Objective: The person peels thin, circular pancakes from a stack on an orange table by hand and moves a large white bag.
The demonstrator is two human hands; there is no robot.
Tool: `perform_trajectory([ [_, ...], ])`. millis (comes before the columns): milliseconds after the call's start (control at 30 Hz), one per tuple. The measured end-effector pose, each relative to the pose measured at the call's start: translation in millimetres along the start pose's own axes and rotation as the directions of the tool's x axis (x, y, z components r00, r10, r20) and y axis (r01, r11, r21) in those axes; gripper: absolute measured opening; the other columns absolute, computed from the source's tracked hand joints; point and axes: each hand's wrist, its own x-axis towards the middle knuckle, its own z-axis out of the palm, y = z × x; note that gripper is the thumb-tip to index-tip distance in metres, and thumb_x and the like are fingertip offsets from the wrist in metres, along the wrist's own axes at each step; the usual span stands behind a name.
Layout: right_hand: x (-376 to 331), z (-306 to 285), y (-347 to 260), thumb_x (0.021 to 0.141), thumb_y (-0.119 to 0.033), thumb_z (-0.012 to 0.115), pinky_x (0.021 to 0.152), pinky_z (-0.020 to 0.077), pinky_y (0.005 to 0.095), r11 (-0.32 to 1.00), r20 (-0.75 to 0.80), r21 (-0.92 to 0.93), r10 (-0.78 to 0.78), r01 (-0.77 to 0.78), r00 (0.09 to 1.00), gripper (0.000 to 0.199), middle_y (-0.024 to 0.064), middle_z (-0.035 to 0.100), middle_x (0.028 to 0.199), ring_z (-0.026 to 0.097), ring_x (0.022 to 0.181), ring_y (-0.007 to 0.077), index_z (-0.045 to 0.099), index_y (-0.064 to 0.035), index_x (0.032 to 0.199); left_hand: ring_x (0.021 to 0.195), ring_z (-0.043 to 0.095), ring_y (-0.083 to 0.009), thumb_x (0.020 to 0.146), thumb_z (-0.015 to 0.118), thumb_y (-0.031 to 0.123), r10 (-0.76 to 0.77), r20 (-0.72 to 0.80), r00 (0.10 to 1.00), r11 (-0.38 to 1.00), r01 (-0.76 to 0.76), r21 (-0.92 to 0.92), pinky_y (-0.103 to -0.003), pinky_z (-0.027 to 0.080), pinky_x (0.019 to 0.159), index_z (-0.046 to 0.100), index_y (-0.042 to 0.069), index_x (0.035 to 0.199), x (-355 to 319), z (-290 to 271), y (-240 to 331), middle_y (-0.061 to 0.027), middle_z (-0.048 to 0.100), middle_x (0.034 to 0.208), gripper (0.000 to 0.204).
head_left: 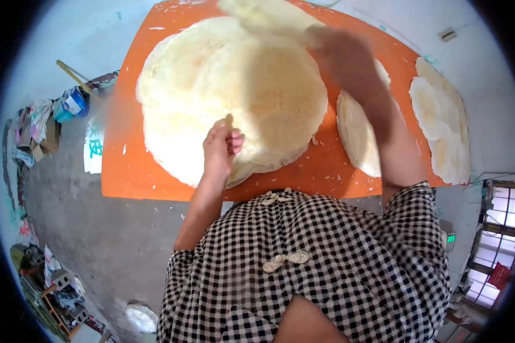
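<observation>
A tall stack of large, round, pale flatbreads (194, 86) lies on an orange tabletop (123, 166). Over its near part is my left hand (222, 146), fingers curled together; whatever they may pinch is too small to make out. My right hand (340, 51) reaches to the far side and is smeared by motion. It grips the edge of a thin flatbread (269, 16), which is blurred too and runs out past the top of the view. A shadow falls across the right half of the stack.
Folded flatbreads (357, 134) lie right of the stack, partly under my right forearm. More flat sheets (440, 123) rest at the table's right end. Pale crumbs dot the orange surface. Boxes and bags (43, 128) stand along the left wall; a barred window (495, 240) is at right.
</observation>
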Motion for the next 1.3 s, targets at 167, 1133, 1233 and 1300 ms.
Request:
perform_trajectory([
  [167, -66, 116, -88, 0.069, -0.01, 0.053, 0.056, 0.0483, 0.0385, 0.994, 0.364, 0.104, -0.029, -0.01, 0.931, 0.017, 0.0106, 0.059, 0.083, 0.059, 0.072, 0.0273, 0.058, -0.0057, 0.085, 0.062, 0.05, -0.0101, 0.089, 0.051, 0.011, 0.269, -0.269, 0.925, 0.956, -0.222, 0.193, -0.023, 0.039, 0.05, 0.048, 0.007, 0.09, -15, -2, -3, -0.0042, 0.052, 0.074, 0.005],
  [1133, 112, -43, 0, 0.075, -0.015, 0.054, 0.06, 0.0477, 0.0419, 0.991, -0.19, -0.106, 0.062, -0.084, 0.98, 0.013, 0.0156, 0.062, 0.07, 0.061, 0.068, 0.0332, 0.06, -0.0034, 0.073, 0.055, 0.048, -0.0113, 0.085, 0.054, 0.009, 0.282, -0.421, 0.862, 0.956, -0.29, 0.046, -0.024, 0.041, 0.048, 0.049, 0.004, 0.084, 44, -47, 70, -0.0046, 0.05, 0.068, 0.008],
  [1233, 109, 49, -33, 0.075, -0.019, 0.051, 0.061, 0.0455, 0.0436, 0.985, -0.181, -0.085, -0.163, 0.15, 0.97, 0.013, 0.0113, 0.06, 0.07, 0.06, 0.067, 0.0297, 0.06, -0.009, 0.079, 0.057, 0.052, -0.0132, 0.085, 0.053, 0.007, 0.199, -0.395, 0.897, 0.974, -0.224, -0.019, -0.025, 0.045, 0.05, 0.049, 0.003, 0.084, 40, -36, 67, -0.0072, 0.054, 0.071, 0.006],
  [1300, 91, 114, -72, 0.069, -0.013, 0.053, 0.048, 0.0461, 0.0405, 0.985, -0.131, -0.006, -0.174, 0.175, 0.976, 0.004, 0.0091, 0.059, 0.065, 0.059, 0.055, 0.0266, 0.057, -0.0109, 0.069, 0.059, 0.056, -0.0145, 0.085, 0.052, 0.007, 0.135, -0.37, 0.919, 0.984, -0.168, -0.057, -0.026, 0.047, 0.051, 0.049, 0.002, 0.084, 39, -30, 68, -0.0088, 0.056, 0.072, 0.005],
])
